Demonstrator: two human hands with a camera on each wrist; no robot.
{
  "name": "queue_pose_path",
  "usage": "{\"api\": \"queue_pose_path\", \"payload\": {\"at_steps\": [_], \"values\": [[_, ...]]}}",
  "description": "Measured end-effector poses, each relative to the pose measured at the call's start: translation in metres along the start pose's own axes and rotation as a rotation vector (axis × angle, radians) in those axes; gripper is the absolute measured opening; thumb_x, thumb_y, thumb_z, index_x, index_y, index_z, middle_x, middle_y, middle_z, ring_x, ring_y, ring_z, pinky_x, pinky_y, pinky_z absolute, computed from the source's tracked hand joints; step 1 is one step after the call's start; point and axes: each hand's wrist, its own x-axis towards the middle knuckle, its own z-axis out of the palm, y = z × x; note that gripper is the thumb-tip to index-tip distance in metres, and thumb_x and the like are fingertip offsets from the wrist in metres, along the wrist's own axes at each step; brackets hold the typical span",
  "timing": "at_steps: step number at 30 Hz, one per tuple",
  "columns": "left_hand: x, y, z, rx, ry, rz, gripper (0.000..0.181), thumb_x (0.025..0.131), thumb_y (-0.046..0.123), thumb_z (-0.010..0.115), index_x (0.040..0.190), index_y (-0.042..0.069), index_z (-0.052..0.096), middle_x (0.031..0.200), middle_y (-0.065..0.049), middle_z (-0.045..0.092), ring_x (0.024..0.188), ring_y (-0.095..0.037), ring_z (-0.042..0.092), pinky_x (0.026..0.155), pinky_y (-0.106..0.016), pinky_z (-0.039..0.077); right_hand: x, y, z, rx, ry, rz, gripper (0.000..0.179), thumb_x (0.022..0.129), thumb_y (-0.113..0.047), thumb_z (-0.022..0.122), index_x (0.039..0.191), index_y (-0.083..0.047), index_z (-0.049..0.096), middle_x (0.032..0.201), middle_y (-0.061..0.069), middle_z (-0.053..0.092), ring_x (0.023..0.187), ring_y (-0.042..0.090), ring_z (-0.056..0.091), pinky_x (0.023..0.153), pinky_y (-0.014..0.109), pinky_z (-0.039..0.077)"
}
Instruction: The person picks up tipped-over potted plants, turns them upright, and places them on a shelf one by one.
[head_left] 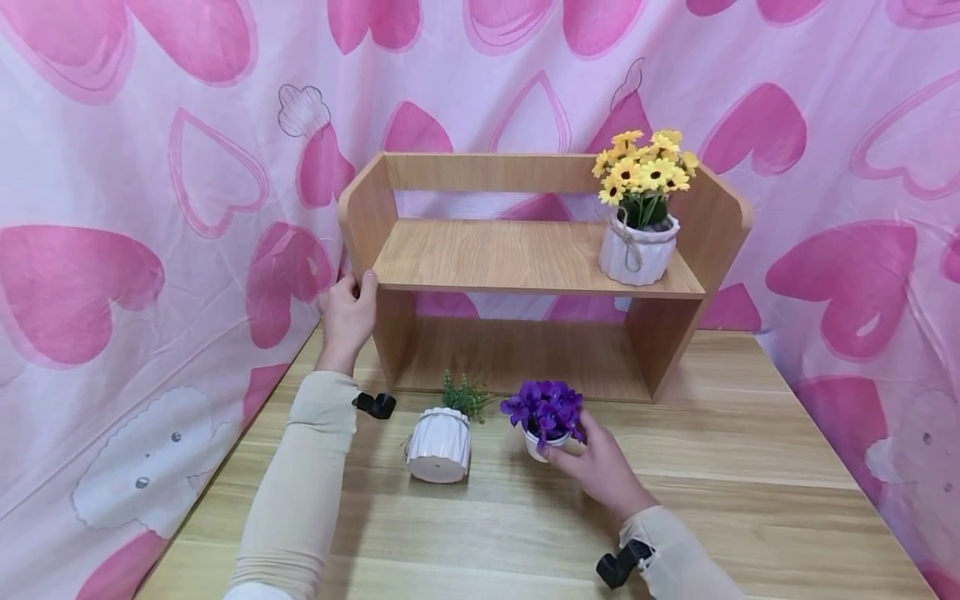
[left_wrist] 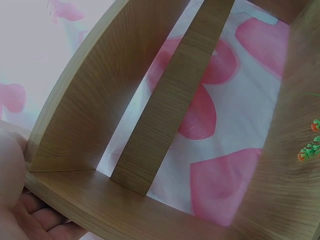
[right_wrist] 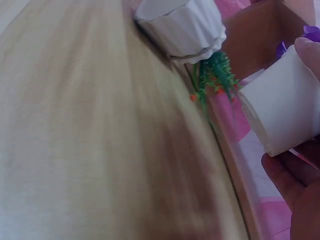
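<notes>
A two-tier wooden shelf [head_left: 480, 254] stands on the table. My left hand [head_left: 348, 321] grips its left side at the middle board; in the left wrist view the fingers [left_wrist: 45, 217] curl beneath the board's edge. In front of the shelf, my right hand [head_left: 603, 467] holds a small potted plant with purple flowers [head_left: 546, 408]. The right wrist view shows its plain white pot [right_wrist: 282, 102] between thumb and fingers. Left of it, a ribbed white pot with a green plant [head_left: 438, 446] lies tipped over on the table, base toward me.
On the right of the shelf's middle board stands a white pot with yellow flowers [head_left: 639, 250], twine tied around it. A pink heart-patterned curtain [head_left: 217, 250] hangs behind and at both sides. The wooden table [head_left: 750, 467] extends toward me.
</notes>
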Motion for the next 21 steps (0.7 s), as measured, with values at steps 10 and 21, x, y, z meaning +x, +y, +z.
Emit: {"api": "queue_pose_path", "payload": {"at_steps": [10,21], "values": [[0.000,-0.003,0.002,-0.012,0.009,0.041,0.049,0.110,0.037,0.050,0.114,-0.007,0.071,0.116,-0.029,0.072,0.102,-0.038,0.061,0.093,-0.050,0.049,0.007,-0.020,-0.014,0.007,0.020,-0.024,0.071,0.093,-0.027,0.087,0.152,-0.009,0.053,0.150,0.020,0.063,0.137,0.046,0.062,0.117,0.066,0.044],[0.001,-0.004,0.004,-0.023,0.015,0.051,0.049,0.110,0.037,0.050,0.115,-0.007,0.071,0.120,-0.029,0.072,0.105,-0.038,0.062,0.094,-0.051,0.050,0.029,-0.046,-0.030,0.022,0.057,-0.171,0.069,0.091,-0.015,0.088,0.151,-0.010,0.055,0.146,0.014,0.067,0.138,0.034,0.062,0.116,0.055,0.049]]}}
